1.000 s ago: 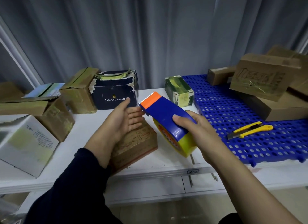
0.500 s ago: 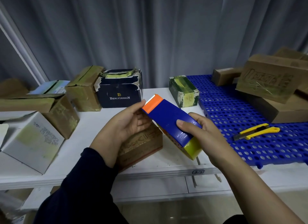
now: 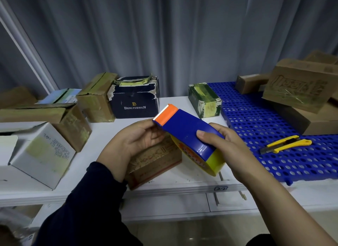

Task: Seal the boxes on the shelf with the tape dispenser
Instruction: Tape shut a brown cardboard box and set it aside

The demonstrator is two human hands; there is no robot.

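My right hand grips a blue tape dispenser with an orange toothed head and a yellow tape roll, held above the white shelf. My left hand has its fingers curled at the orange head, pinching just under the cutter; the tape end itself is hidden. Below both hands lies a small brown cardboard box near the shelf's front edge.
Several boxes stand on the shelf: a white box at the left, brown cartons, a dark Benlydesign box, a green box. A blue perforated mat at the right holds a yellow utility knife and brown boxes.
My left hand lifted off the small brown box and closed its fingers at the dispenser's orange head. My right hand raised the dispenser slightly.
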